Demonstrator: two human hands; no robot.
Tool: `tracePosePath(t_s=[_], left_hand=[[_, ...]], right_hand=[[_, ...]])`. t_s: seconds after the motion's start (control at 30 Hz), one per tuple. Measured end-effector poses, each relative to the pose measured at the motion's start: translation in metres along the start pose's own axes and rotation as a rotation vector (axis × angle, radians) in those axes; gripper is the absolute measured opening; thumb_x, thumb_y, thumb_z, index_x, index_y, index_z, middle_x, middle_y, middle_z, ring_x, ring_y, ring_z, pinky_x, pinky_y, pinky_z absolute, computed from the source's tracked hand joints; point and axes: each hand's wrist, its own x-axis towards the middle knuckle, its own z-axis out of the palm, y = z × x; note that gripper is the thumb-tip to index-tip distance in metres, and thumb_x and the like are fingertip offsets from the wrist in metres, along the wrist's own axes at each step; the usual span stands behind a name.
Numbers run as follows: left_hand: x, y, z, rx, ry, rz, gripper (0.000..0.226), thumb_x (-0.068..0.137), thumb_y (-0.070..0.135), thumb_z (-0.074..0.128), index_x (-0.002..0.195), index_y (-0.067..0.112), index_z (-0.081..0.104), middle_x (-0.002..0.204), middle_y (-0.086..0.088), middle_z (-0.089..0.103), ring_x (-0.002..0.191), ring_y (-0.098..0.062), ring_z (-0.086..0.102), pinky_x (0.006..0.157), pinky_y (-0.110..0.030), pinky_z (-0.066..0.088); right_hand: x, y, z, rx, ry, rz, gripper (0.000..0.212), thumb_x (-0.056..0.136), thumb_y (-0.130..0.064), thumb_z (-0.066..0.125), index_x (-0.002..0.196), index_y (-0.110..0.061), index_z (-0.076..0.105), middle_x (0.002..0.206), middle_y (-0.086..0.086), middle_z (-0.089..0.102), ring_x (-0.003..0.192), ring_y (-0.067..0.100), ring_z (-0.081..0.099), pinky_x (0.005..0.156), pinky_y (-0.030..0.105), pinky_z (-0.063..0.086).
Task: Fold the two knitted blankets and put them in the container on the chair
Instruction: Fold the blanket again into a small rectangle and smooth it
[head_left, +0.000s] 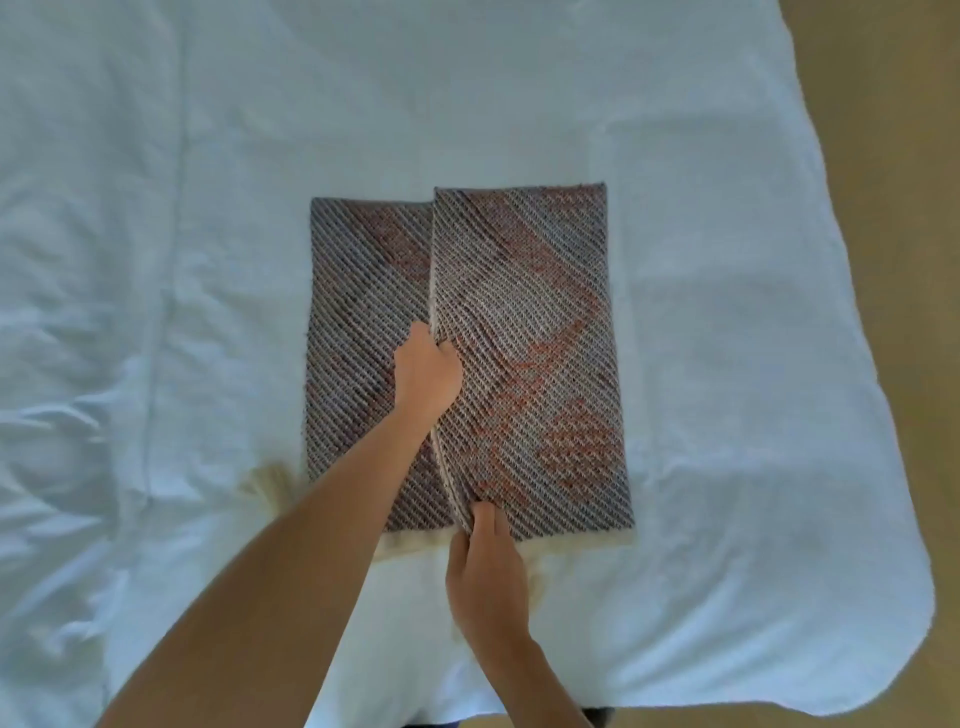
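**A:** What do we have from the head view?

**B:** We look down on a bed covered by a rumpled white sheet (156, 260). About the middle of it lies a grey and rust-red diagonally striped knitted blanket (524, 312), folded into a flat rectangle with its long sides running near to far.

**A:** Is it one flat layer?

**B:** No. We see a right panel on top, its left edge overlapping a lower left panel. The top panel reaches a little farther than the lower one. A cream border (571, 540) runs along the near edge.

**A:** Where are our hands?

**B:** Our left hand (428, 371) reaches in from the near left, fingers curled round the top panel's left edge about halfway along. Our right hand (485, 566) is at the near end of that same edge, with the thumb on top, pinching the corner.

**A:** So both grip the blanket?

**B:** Yes, both are clamped on that one edge, the left farther, the right nearer, well apart along it.

**A:** Anything else?

**B:** A tan floor (883, 156) shows beyond the bed's right side. A small cream patch (265, 480) lies at the blanket's near left corner; we cannot tell what it is.
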Motion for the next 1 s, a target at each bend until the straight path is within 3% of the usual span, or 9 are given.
tracePosePath(t_s=[0.13,0.33,0.5,0.7,0.8,0.87,1.0], left_hand=[[0.017,-0.035,-0.029,-0.015,-0.011,0.011,0.029,0.099,0.016,0.043,0.125,0.004,0.044,0.075,0.000,0.050,0.051,-0.009,0.045,0.038,-0.021,0.033],[0.046,-0.084,-0.069,-0.019,0.007,-0.017,0.003,0.097,0.015,0.045,0.099,0.013,0.046,0.078,0.000,0.051,0.056,-0.010,0.048,0.038,-0.019,0.037],[0.061,-0.106,-0.082,-0.037,-0.044,0.000,0.004,0.096,0.014,0.044,0.097,0.015,0.047,0.077,0.004,0.047,0.061,-0.008,0.047,0.045,-0.018,0.032],[0.064,-0.114,-0.088,-0.091,-0.049,0.008,0.006,0.096,0.013,0.043,0.098,0.015,0.048,0.073,0.007,0.047,0.056,-0.007,0.047,0.034,-0.011,0.032],[0.057,-0.128,-0.097,-0.125,-0.035,-0.057,0.005,0.096,0.016,0.043,0.099,0.018,0.046,0.075,0.007,0.047,0.057,-0.007,0.048,0.037,-0.011,0.033],[0.043,-0.143,-0.100,-0.136,-0.090,-0.102,0.004,0.092,0.021,0.047,0.095,0.017,0.046,0.076,0.004,0.050,0.059,-0.008,0.048,0.045,-0.018,0.036],[-0.002,-0.186,-0.106,-0.050,-0.309,-0.111,0.011,0.088,0.028,0.050,0.083,0.019,0.047,0.075,0.004,0.053,0.065,-0.011,0.050,0.053,-0.023,0.034]], right_hand=[[0.002,-0.028,0.035,-0.022,-0.033,0.001,0.019,0.099,-0.023,0.037,0.115,-0.016,0.044,0.109,-0.003,0.048,0.086,0.013,0.054,0.067,0.019,0.039],[0.006,-0.066,0.088,-0.027,-0.064,-0.011,0.020,0.098,-0.024,0.040,0.117,-0.017,0.045,0.110,-0.002,0.049,0.084,0.010,0.054,0.067,0.018,0.044],[0.013,-0.086,0.117,-0.049,-0.100,0.048,0.024,0.097,-0.023,0.043,0.120,-0.017,0.043,0.115,-0.001,0.047,0.093,0.013,0.055,0.076,0.023,0.046],[0.012,-0.096,0.127,-0.046,-0.078,0.039,0.023,0.097,-0.021,0.043,0.120,-0.015,0.045,0.116,0.000,0.047,0.092,0.012,0.054,0.075,0.020,0.041],[0.007,-0.096,0.130,0.045,-0.191,0.007,0.031,0.096,-0.020,0.043,0.127,-0.014,0.044,0.122,0.002,0.046,0.100,0.012,0.051,0.085,0.021,0.041],[0.006,-0.093,0.128,0.116,-0.314,0.010,0.041,0.095,-0.018,0.042,0.135,-0.012,0.039,0.130,0.003,0.043,0.115,0.013,0.045,0.099,0.023,0.037],[0.003,-0.080,0.115,0.120,-0.337,0.002,0.041,0.093,-0.012,0.040,0.135,-0.010,0.042,0.134,0.004,0.045,0.119,0.012,0.046,0.100,0.020,0.035]])
